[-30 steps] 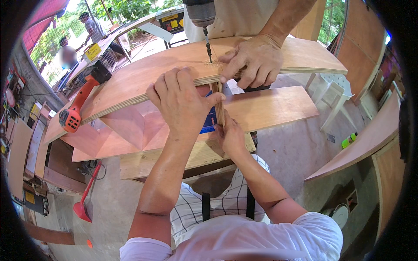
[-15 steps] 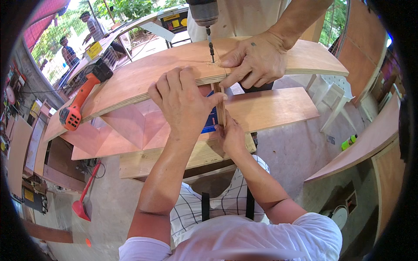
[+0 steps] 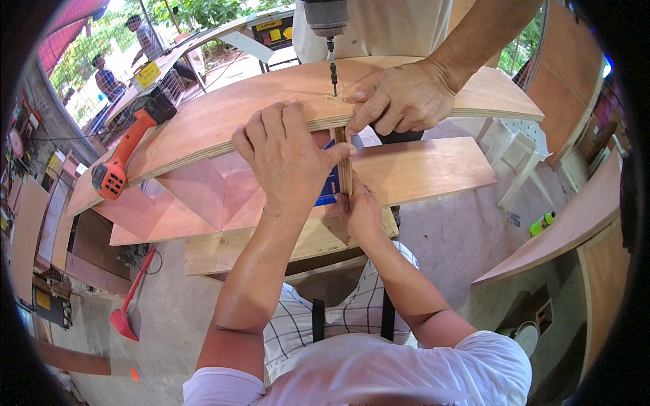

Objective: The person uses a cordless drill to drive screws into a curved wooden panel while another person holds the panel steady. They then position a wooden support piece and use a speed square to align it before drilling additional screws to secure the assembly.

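My left hand [image 3: 288,159] grips the front edge of a long plywood top board [image 3: 230,111], fingers over its upper face and thumb against an upright plywood divider [image 3: 344,162]. Lower down, my right hand [image 3: 362,208] is closed round the front edge of that divider. Above the divider, a power drill [image 3: 326,19] points its bit [image 3: 333,74] down at the top board, with wood shavings around the tip. A co-worker's hand [image 3: 412,98] presses on the board beside the bit. Something blue [image 3: 329,188] shows behind the divider, partly hidden by my left hand.
An orange cordless tool [image 3: 125,152] lies on the board's left end. Below stretches a lower plywood panel [image 3: 433,169], over a wooden plank [image 3: 223,254]. A white plastic chair [image 3: 521,152] stands right; a curved plywood sheet [image 3: 555,230] is nearer. Two people are in the distance.
The co-worker's hand has slid slightly right, and the drill has shifted slightly right with its bit still at the board. My hands keep their hold on the board and divider.
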Tool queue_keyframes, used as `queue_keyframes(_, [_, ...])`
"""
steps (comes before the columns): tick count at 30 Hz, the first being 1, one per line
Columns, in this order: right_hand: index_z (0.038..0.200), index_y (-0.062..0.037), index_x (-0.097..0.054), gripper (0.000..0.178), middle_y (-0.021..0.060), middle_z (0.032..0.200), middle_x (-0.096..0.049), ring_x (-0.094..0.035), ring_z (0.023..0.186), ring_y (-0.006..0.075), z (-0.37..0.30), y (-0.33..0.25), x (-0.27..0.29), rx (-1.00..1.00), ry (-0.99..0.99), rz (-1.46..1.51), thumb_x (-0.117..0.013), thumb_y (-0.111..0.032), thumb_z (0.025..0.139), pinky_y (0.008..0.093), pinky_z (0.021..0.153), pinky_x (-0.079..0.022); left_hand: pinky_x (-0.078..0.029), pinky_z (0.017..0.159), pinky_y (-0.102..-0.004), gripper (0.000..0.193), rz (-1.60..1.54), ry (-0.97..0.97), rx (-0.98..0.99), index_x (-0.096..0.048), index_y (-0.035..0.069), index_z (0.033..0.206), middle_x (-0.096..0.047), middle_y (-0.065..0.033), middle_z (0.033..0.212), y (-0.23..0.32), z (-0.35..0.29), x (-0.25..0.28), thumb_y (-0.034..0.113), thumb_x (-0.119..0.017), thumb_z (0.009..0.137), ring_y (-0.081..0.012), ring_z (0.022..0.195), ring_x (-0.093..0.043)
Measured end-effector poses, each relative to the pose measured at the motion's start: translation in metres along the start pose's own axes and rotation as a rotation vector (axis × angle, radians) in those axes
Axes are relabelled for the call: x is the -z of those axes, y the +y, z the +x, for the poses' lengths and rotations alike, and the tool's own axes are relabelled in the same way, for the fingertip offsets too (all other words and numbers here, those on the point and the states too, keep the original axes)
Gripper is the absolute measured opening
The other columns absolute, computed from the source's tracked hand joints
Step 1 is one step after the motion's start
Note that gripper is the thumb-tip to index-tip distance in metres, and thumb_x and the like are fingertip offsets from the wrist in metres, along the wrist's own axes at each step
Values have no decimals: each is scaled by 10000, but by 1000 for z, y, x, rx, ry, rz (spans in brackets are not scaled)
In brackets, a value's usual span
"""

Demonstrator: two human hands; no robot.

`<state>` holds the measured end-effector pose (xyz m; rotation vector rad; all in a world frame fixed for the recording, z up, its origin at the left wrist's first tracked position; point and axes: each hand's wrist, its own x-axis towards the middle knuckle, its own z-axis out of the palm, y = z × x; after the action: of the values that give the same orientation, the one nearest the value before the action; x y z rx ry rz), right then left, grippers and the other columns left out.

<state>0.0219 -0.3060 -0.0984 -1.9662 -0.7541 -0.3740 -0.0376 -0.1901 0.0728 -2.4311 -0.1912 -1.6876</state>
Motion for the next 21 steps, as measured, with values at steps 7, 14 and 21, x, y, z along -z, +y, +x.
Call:
queue_keyframes(7, [1490,10,-439,665,283,1126,-697,-669,1004,478,0,-1,0,-4,4,-16,-690,-116,887,532,961,-512,-323,962,-487,872,-1,-21,20,-640,109,1129,-575,-88,1064,2,1,2,774,-771,582,-325,1073,-513])
queue_keyframes(14, [1489,12,-443,669,282,1128,-698,-674,1013,470,0,-4,1,-42,-9,-28,-701,-110,884,527,961,-513,-324,936,-485,833,-61,-25,30,-612,70,1102,-577,-84,1095,5,3,8,538,-923,488,-310,1049,-497])
queue_keyframes(21, [1490,13,-441,663,285,1115,-697,-677,1005,467,0,-3,0,-8,13,-17,-692,-99,887,529,967,-508,-323,925,-479,848,-54,-27,23,-610,60,1106,-580,-89,1101,5,3,8,555,-915,489,-303,1054,-501])
